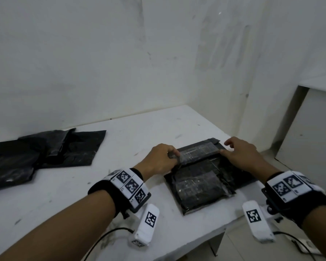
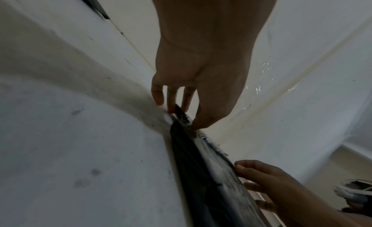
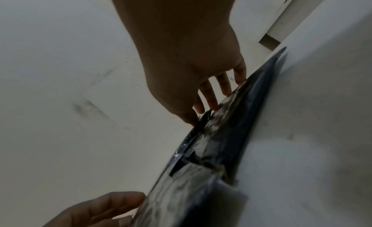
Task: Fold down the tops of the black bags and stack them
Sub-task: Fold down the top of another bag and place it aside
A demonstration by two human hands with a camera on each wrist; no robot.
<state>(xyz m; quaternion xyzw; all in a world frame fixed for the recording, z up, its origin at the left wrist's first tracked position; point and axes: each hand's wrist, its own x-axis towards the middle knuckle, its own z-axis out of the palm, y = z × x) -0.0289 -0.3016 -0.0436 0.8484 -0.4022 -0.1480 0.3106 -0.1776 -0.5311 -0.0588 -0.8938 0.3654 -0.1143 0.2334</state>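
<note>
A flat black bag (image 1: 198, 187) lies on the white table (image 1: 139, 132) in front of me, on top of other black bags. Its top flap (image 1: 198, 154) is raised and partly turned over toward me. My left hand (image 1: 174, 157) pinches the flap's left end between thumb and fingers, as the left wrist view shows for the left hand (image 2: 181, 117). My right hand (image 1: 225, 147) holds the flap's right end, thumb on top and fingers behind it, also visible for the right hand (image 3: 201, 114). A loose pile of black bags (image 1: 45, 153) lies flat at the table's left.
The table meets white walls at the back and right. Its front right edge (image 1: 239, 217) runs close beside the bag. A white ledge with a panel (image 1: 312, 117) stands to the right. Cables (image 1: 297, 243) hang below my wrists.
</note>
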